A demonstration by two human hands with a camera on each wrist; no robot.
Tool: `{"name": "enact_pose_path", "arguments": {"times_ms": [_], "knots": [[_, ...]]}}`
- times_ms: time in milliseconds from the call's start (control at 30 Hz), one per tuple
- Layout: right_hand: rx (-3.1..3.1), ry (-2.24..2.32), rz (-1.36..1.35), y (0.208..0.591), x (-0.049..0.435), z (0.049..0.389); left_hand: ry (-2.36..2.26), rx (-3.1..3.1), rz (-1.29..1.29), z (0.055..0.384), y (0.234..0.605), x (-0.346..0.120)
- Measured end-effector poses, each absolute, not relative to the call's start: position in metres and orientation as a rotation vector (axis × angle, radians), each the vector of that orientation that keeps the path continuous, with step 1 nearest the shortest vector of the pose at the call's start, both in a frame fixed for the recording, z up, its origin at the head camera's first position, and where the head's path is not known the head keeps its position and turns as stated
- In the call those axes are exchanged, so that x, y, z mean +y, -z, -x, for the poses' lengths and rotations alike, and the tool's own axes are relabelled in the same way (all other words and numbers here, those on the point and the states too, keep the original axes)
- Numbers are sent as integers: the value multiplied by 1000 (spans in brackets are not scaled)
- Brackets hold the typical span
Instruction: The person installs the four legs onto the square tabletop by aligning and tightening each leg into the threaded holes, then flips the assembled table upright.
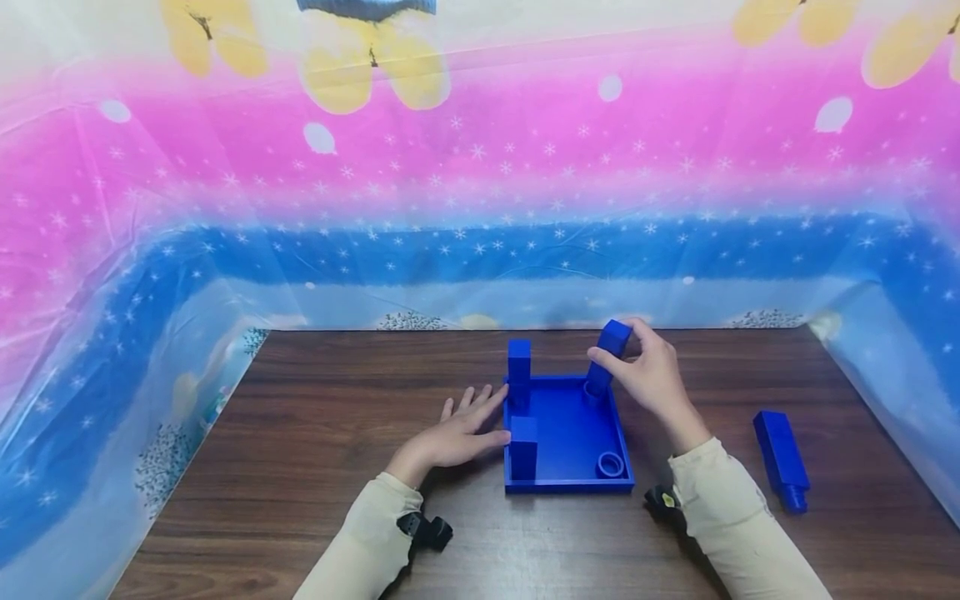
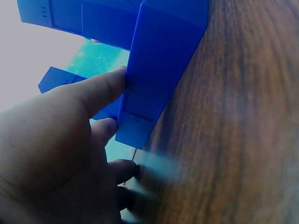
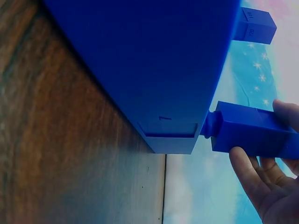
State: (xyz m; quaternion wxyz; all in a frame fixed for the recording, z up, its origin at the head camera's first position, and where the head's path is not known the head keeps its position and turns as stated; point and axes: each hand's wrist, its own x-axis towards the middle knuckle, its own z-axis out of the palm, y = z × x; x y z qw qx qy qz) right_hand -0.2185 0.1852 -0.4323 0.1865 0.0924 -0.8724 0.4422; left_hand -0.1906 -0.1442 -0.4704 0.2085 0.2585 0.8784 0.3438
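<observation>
Now the right hand (image 1: 654, 372) is pinching a block (image 1: 612, 338) center-right. Left hand (image 1: 450, 437) — fingers extended — is touching the tray (image 1: 566, 429).

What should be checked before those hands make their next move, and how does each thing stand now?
1. Left hand touching the tray: ok.
2. Far-left block and near-left block upright: ok.
3. Both fully seated: cannot tell.
4. Held block in the right hand straight on its corner: not ok; it tilts, its neck showing.
5. Near-right ring free: ok.
6. Spare block in sight: ok, lying on the table.
</observation>
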Motion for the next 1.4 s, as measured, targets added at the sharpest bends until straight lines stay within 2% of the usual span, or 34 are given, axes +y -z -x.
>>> {"name": "enact_pose_path", "arguments": {"times_ms": [367, 867, 1100, 1400], "knots": [[-2573, -1286, -407, 431, 191, 220, -964, 2453, -716, 190, 469, -143], [-2648, -1612, -677, 424, 205, 222, -960, 2456, -720, 191, 470, -144], [-2611, -1779, -697, 427, 207, 223, -941, 2466, -724, 191, 470, -144], [-2612, -1670, -692, 427, 204, 223, -946, 2466, -715, 190, 470, -144]]}}
